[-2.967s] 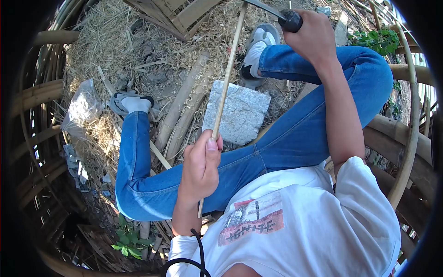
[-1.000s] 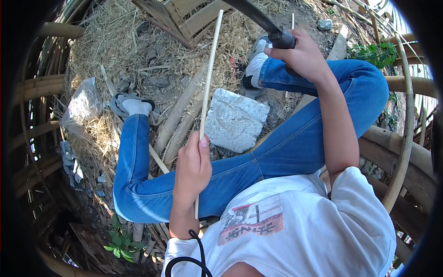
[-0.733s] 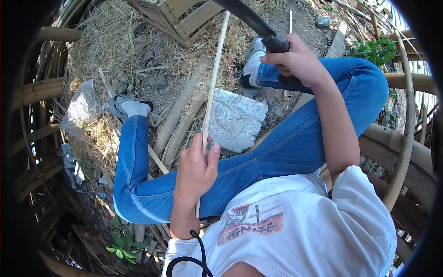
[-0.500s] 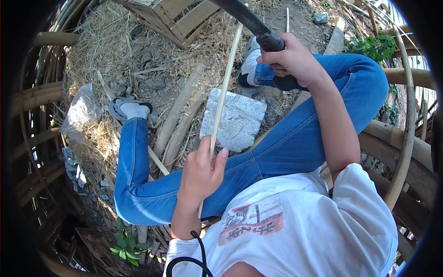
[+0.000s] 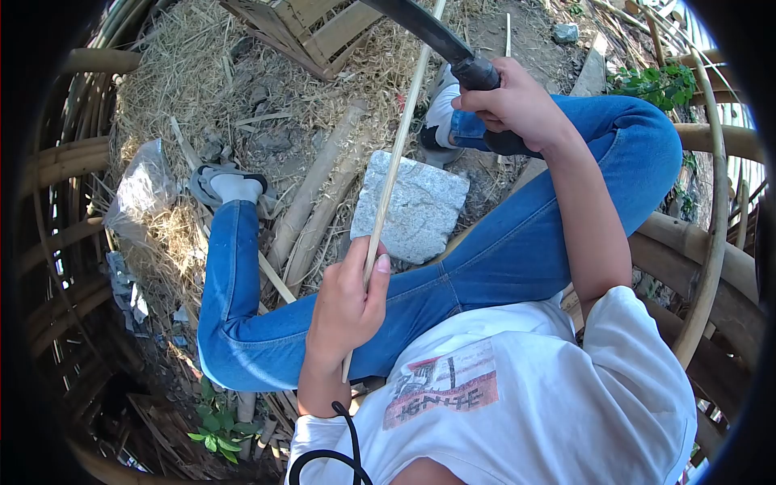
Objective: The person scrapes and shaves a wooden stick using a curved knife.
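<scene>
Head camera: the left hand (image 5: 347, 301) pinches a thin, pale strip (image 5: 396, 166) slanting over a stone slab (image 5: 412, 212); the right hand (image 5: 517, 107) grips a dark-bladed tool (image 5: 457, 56). Since a second ago, the strip's upper length has swung right, crossing the blade in view; contact is unclear.
</scene>
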`<state>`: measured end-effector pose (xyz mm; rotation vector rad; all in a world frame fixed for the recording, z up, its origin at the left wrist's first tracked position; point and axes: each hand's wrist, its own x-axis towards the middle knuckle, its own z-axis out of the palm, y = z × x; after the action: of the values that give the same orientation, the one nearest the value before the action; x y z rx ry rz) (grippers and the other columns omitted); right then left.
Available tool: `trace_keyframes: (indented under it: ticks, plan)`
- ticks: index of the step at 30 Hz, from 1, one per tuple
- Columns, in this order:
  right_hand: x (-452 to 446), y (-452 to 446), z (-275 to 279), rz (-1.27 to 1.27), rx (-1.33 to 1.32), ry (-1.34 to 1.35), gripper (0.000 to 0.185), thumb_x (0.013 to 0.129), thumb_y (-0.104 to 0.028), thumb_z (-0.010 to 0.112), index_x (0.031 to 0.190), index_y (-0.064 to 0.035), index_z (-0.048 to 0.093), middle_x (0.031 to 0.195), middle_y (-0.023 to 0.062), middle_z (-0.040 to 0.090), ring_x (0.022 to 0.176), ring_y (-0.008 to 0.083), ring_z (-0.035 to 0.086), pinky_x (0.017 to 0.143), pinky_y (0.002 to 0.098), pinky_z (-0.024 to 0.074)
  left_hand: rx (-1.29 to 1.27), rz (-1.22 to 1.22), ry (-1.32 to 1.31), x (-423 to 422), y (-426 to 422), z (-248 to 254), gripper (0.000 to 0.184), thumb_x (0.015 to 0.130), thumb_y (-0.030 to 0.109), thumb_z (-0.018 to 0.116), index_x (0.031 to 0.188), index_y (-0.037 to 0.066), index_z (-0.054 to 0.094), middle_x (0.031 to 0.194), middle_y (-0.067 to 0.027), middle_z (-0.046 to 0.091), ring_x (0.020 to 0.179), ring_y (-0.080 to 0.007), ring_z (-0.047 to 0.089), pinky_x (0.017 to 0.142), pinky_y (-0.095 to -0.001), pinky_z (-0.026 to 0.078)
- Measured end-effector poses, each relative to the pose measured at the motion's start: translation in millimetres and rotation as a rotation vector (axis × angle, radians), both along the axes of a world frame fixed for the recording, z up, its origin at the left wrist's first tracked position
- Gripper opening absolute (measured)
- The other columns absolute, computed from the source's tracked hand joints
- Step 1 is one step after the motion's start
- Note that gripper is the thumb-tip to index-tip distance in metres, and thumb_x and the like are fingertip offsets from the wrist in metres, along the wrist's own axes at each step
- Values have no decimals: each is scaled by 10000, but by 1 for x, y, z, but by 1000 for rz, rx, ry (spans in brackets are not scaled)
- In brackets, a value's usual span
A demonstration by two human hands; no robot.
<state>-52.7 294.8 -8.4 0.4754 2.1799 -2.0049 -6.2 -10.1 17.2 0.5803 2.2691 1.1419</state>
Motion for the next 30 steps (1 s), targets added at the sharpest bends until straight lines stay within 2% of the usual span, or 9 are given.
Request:
trace_keyframes:
  ticks: [2, 5, 6, 10, 13, 20, 26, 29, 30]
  plan:
    - [0, -1, 0, -1, 7, 2, 162, 813, -66, 726, 800, -48, 565, 558, -46, 414, 458, 28, 353, 417, 228, 227, -20, 38, 19, -2, -1, 3, 110, 983, 102, 518, 1000, -3, 548, 611, -154, 541, 519, -306, 576, 523, -384, 419]
    - [-1, 0, -3, -7, 45, -5, 163, 809, -74, 730, 801, -48, 569, 557, -44, 418, 459, 31, 360, 420, 229, 234, 5, 172, 45, -6, -7, -1, 134, 995, 131, 520, 987, 2, 557, 582, -89, 496, 482, -186, 492, 494, -338, 374]
    - [-1, 0, -4, -9, 61, -9, 164, 807, -76, 732, 803, -48, 571, 557, -43, 420, 459, 32, 362, 421, 229, 237, 24, 237, 41, -7, -8, 1, 171, 1014, 164, 511, 976, 4, 557, 571, -18, 439, 503, -77, 400, 473, -295, 309]
    - [-1, -3, -6, -38, 130, -13, 169, 801, -86, 736, 803, -48, 572, 559, -39, 436, 460, 37, 383, 425, 228, 246, 64, 382, 63, -16, -19, -8, 219, 1036, 189, 480, 961, -3, 554, 577, 31, 384, 531, -29, 336, 467, -271, 247]
    - [-2, -1, -10, -21, 167, 1, 174, 796, -97, 741, 804, -48, 575, 564, -35, 455, 459, 39, 394, 425, 231, 251, -7, 338, 83, -16, -15, -5, 210, 1033, 183, 486, 957, -2, 548, 566, -6, 416, 508, -68, 376, 470, -299, 289]
    - [-2, -3, -10, -10, 269, 1, 191, 785, -137, 755, 823, -33, 599, 580, -17, 502, 466, 51, 422, 437, 255, 280, -75, 29, -58, -4, 2, 0, 103, 989, 87, 501, 1002, -5, 546, 602, -174, 515, 496, -308, 527, 509, -388, 377]
    - [0, -8, -6, -16, 294, 1, 219, 775, -157, 765, 836, -12, 612, 605, -6, 528, 511, 70, 470, 466, 269, 327, -21, 15, -56, -6, -3, 5, 120, 991, 94, 499, 1016, -11, 551, 581, -129, 491, 479, -225, 506, 499, -364, 366]
    - [-1, -8, -6, 1, 316, -5, 229, 769, -163, 772, 838, -12, 615, 614, -2, 535, 524, 73, 479, 476, 271, 337, 14, 128, -32, -8, -7, 0, 132, 1002, 109, 496, 1023, -8, 556, 574, -83, 469, 488, -146, 460, 496, -335, 356]
    - [-1, -7, -6, 9, 326, -8, 231, 767, -165, 774, 838, -12, 616, 616, -1, 537, 527, 74, 481, 479, 271, 339, 37, 180, -2, -8, -8, -1, 151, 1017, 134, 495, 1018, -1, 562, 582, -17, 428, 516, -85, 394, 489, -300, 319]
